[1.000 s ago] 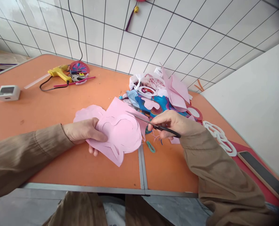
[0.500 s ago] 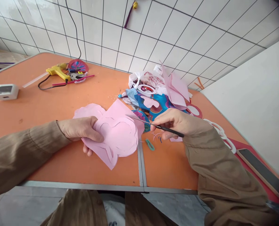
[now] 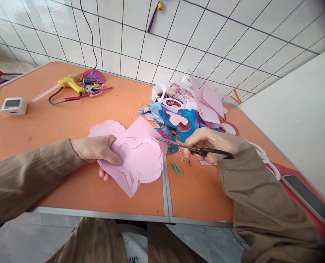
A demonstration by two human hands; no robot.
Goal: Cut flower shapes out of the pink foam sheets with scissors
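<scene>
My left hand [image 3: 98,151] is closed on pink paper [image 3: 140,128], thumb on top and fingers beneath. A scalloped cut-out template [image 3: 144,160] of the same pink lies over the sheet under my thumb. Behind it, another wavy-edged pink piece [image 3: 106,128] sticks out to the left. My right hand [image 3: 209,144] grips black-handled scissors [image 3: 198,150], whose blades point left and reach the sheet's right-hand edge. Whether the blades touch the paper is hard to make out.
A yellow glue gun [image 3: 72,84] lies at the back left, near a white box-shaped device [image 3: 14,106]. Blue patterned fabric [image 3: 190,120] and folded pink paper [image 3: 209,104] are heaped behind my right hand. A green loop [image 3: 176,168] and a phone-like slab [image 3: 307,197] lie on the orange table [image 3: 140,204].
My right hand has drawn the scissors slightly right and down, and more of the handles shows. My left hand keeps its hold on the paper. The whole view has shifted slightly.
</scene>
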